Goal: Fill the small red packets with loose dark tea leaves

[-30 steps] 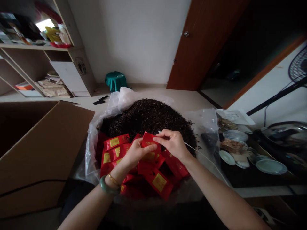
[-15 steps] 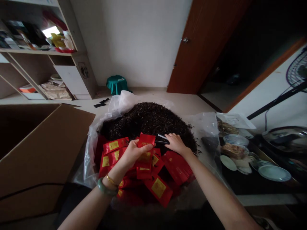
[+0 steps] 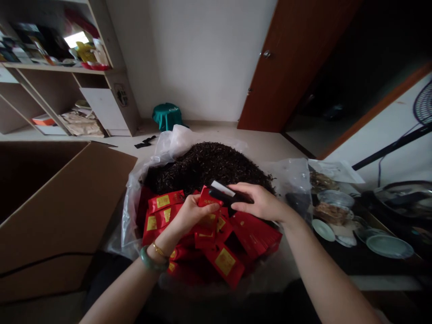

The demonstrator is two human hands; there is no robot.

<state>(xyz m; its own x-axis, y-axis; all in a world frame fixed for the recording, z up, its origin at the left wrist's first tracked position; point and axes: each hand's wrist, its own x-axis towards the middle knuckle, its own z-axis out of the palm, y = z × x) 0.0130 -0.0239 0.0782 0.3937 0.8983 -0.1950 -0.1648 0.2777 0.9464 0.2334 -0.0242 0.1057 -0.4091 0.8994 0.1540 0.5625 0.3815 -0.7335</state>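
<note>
My left hand (image 3: 191,213) pinches a red foil tea packet (image 3: 206,221) with gold print, holding it upright by its side. In my right hand (image 3: 259,201) is a black hand-held bag sealer (image 3: 225,192) with a pale strip along its top. Its far end lies at the upper edge of the packet; whether its jaws are closed on the foil I cannot tell. Below and around both hands lie several more red packets (image 3: 225,262), some with gold labels. Behind them rises a heap of dark loose tea leaves (image 3: 216,164) in a clear plastic bag (image 3: 130,211).
An open cardboard box (image 3: 60,225) stands at the left. On the right, a dark table holds a pale green lid (image 3: 389,246), a clear tub (image 3: 334,198) and other dishes. Farther back are shelves (image 3: 64,69), a green-covered stool (image 3: 168,116), a wooden door (image 3: 290,67) and a fan (image 3: 423,105).
My right hand has lifted the bag sealer from over the tea leaves and brought it to the top of the packet. The left hand still holds the same packet.
</note>
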